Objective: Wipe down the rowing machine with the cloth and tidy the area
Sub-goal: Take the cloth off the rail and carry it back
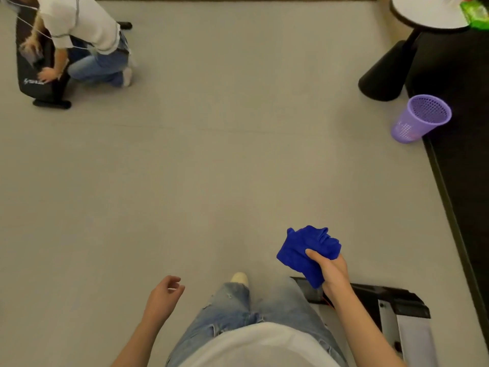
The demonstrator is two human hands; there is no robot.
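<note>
Wearer standing. Right hand (pixel 332 271) gripped round a bunched blue cloth (pixel 304 250), thumb across it, held above the floor (pixel 211 154) in front of the right leg. Left hand (pixel 164 295) empty, fingers loosely curled, well apart from the right.

At the lower right edge, the black and grey end of what looks like the rowing machine (pixel 404 305); cloth not touching it.

Cloth judged light, soft and limp. It would flop if pinched by a corner, so best kept wadded in the palm with a flat face out for wiping.

Farther right: purple mesh waste basket (pixel 420 119) on the floor, then a round table (pixel 423 11) carrying a green packet (pixel 476 14).

Far left: second person (pixel 79 35) kneeling over black equipment (pixel 39 72).
</note>
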